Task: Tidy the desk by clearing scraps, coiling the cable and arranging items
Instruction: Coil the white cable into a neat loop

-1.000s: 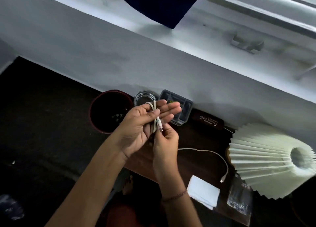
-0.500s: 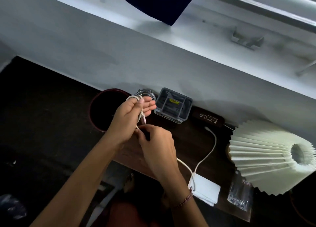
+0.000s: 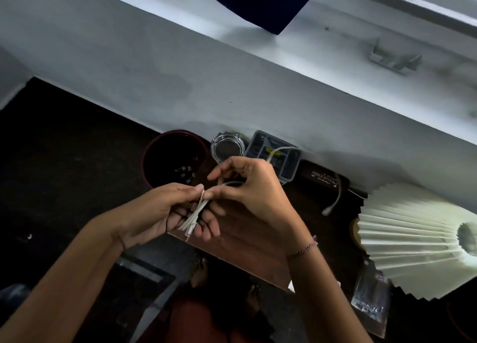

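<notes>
Left hand (image 3: 160,211), frame centre: fingers curled round a folded white charging cable (image 3: 197,211) bundle, long axis upper right to lower left. Right hand (image 3: 255,187), touching just right of it: pinches the next loop at the bundle's top. Loose tail (image 3: 335,200): trails right of frame, nearer the right hand.

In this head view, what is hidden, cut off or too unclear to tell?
Head view: number of cable loops in the left hand, blurred.
Head view: cable's stretch behind the right hand, hidden.
Head view: pleated shade, cut by the right edge.
Head view: bits in the dark pot, too small.
</notes>
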Tool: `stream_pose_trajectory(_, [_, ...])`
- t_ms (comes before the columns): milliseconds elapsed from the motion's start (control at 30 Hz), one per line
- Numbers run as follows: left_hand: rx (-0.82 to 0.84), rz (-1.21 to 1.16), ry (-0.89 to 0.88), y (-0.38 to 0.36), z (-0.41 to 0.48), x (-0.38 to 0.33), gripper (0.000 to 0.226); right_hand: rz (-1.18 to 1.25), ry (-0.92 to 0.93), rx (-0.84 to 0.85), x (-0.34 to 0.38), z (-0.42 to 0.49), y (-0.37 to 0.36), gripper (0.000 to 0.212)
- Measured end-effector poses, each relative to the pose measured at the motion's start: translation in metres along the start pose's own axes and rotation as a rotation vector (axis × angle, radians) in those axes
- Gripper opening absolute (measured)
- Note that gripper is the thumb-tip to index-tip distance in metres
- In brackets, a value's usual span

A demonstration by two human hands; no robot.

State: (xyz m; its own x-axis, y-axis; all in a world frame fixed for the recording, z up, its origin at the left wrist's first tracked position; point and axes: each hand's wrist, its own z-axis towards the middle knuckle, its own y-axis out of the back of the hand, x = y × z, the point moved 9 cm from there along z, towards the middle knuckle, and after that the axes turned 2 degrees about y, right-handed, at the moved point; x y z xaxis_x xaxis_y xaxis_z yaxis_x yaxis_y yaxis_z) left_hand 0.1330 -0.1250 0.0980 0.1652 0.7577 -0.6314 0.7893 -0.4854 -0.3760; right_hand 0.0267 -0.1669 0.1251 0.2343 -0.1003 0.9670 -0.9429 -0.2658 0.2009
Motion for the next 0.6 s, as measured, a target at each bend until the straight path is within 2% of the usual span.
stream_pose_trajectory(133, [0.175, -0.116, -0.068, -0.021, -0.005, -0.012, 0.034, 0.418, -0.015, 0.01, -0.011, 0.006, -0.001, 0.02])
stream_pose_trajectory(200, [0.249, -0.198, -0.154, -0.033, -0.006, -0.023, 0.029, 0.644, -0.066, -0.005, -0.019, 0.004, -0.008, 0.012])
stream_pose_trajectory(267, [0.301, -0.281, -0.244, -0.046, -0.005, -0.037, 0.026, 0.791, -0.15, -0.068, -0.033, 0.001, -0.019, 0.016])
stream_pose_trajectory(367, [0.182, -0.367, -0.305, -0.047, 0.008, -0.048, 0.024, 0.853, -0.249, -0.199, -0.047, -0.004, -0.032, 0.032])
stream_pose_trajectory(433, [0.088, -0.388, -0.336, -0.042, 0.018, -0.054, 0.027, 0.838, -0.241, -0.317, -0.051, -0.009, -0.036, 0.056])
stream_pose_trajectory(500, [0.029, -0.433, -0.374, -0.036, 0.026, -0.063, 0.026, 0.882, -0.272, -0.395, -0.057, -0.016, -0.042, 0.047])
stream_pose_trajectory(600, [-0.138, -0.425, -0.422, -0.019, 0.036, -0.07, 0.025, 0.773, -0.32, -0.372, -0.058, -0.03, -0.051, 0.029])
